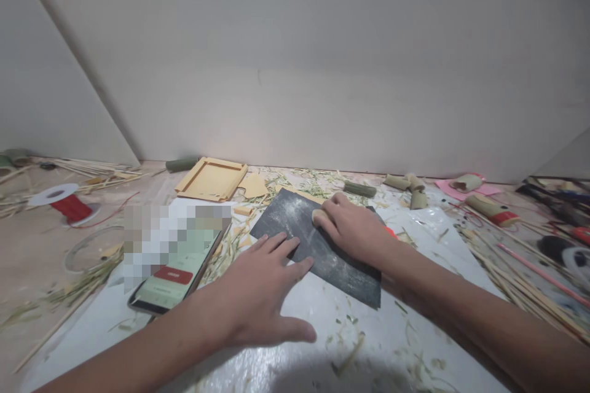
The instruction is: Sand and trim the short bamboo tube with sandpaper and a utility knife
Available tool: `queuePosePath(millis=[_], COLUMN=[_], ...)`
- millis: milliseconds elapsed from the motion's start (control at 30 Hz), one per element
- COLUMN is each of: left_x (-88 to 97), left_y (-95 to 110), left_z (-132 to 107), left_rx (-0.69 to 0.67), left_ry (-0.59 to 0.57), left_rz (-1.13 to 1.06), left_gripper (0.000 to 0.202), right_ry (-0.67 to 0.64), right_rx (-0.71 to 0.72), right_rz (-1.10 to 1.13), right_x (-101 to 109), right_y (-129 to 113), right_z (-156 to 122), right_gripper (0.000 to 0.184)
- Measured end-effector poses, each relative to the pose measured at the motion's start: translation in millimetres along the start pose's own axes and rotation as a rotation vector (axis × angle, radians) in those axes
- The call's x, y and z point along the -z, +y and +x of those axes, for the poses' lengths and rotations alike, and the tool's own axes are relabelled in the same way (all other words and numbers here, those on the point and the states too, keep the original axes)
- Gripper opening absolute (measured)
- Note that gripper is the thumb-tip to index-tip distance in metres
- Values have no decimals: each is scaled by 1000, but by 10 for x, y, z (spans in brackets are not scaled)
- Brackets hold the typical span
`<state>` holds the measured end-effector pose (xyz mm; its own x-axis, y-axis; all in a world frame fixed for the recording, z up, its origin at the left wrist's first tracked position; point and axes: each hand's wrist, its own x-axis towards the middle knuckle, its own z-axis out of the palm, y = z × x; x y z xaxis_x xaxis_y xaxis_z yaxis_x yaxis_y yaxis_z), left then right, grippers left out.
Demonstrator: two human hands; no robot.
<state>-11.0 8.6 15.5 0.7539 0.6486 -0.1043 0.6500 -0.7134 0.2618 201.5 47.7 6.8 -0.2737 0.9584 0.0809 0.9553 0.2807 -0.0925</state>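
Observation:
A dark sheet of sandpaper [295, 215], streaked with pale dust, lies at an angle on the white covering. My left hand [262, 288] rests with spread fingers, its fingertips on the sheet's near left edge and its thumb stretched out to the side. On the same sheet, my right hand [350, 227] is closed over a small pale piece of bamboo [318, 217]. Only one end of that piece shows beyond the fingers, and it looks pressed against the dark surface.
Left of the sheet lie a phone [173, 276], a yellow tray-like frame [212, 179] and a spool of red cord [71, 206]. Bamboo tubes [359, 188] and a pink sheet [491, 189] lie towards the wall. Thin sticks [516, 282] and green shavings are scattered about.

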Motion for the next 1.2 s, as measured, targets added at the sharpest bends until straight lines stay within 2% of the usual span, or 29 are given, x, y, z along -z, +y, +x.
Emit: queuePosePath(millis=[267,367,500,667,800,933,1067,1200], left_x=[-7,-18,-31,-29,-18,-11,-19,-33], left_y=[-15,-16,-6,16,27,29,24,22], left_z=[-8,-2,2,0,6,12,7,-6], left_rx=[3,-1,-7,21,16,28,15,27], left_ry=[-15,-3,19,11,12,14,7,0], left_rz=[-1,6,-4,13,8,8,3,9], left_gripper=[86,89,92,94,92,93,92,96], right_ry=[8,1,-45,10,-24,12,-20,18], right_rx=[81,75,155,14,101,6,137,7], right_rz=[-101,-126,-28,16,81,72,91,-77], right_x=[22,7,-16,-27,-43,-53,-64,-29], right_y=[110,54,-48,-14,-29,-59,-78,31], right_z=[24,-28,-83,-42,-59,-80,-97,11], right_gripper=[26,22,20,22,22,27,27,33])
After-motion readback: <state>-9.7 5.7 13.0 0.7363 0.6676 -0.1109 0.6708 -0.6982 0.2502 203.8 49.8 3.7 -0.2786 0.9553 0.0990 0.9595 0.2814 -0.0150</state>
